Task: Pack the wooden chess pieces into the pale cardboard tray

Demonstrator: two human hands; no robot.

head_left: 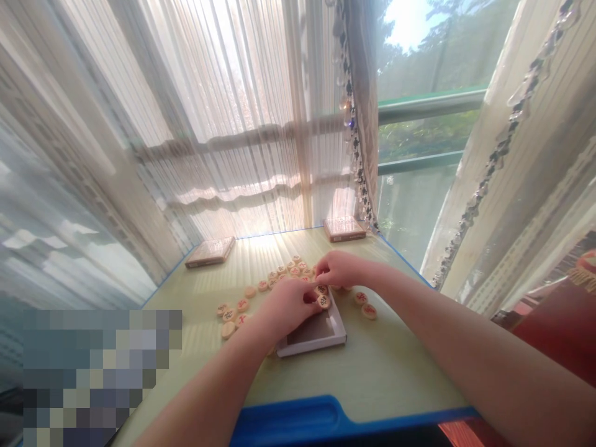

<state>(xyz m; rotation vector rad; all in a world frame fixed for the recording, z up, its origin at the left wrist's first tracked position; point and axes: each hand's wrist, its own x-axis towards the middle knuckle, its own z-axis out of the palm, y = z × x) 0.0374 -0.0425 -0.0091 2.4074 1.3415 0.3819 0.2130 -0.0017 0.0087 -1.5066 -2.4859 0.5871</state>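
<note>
Over a shallow white-rimmed box [343, 339], my left hand [291, 305] is closed, its fingertips at a round wooden Chinese chess piece [323, 302] with a dark character. My right hand [342, 268] reaches in from the right with its fingers pinched together. Its fingertips meet another dark-marked chess piece [321, 289] just behind the first. Part of the box's brown inside [310, 330] shows below the left hand; the rest is hidden by my hands. Loose pieces, some with red characters, lie around the box, such as a piece [242, 305] on the left and a piece [369, 311] on the right.
A flat box [210, 251] lies at the table's far left corner, and a second flat box [344, 228] at the far right. The pale table [391, 366] has a blue edge [288, 422]. Sheer curtains [233, 124] hang behind it. A red surface [554, 329] is at the right.
</note>
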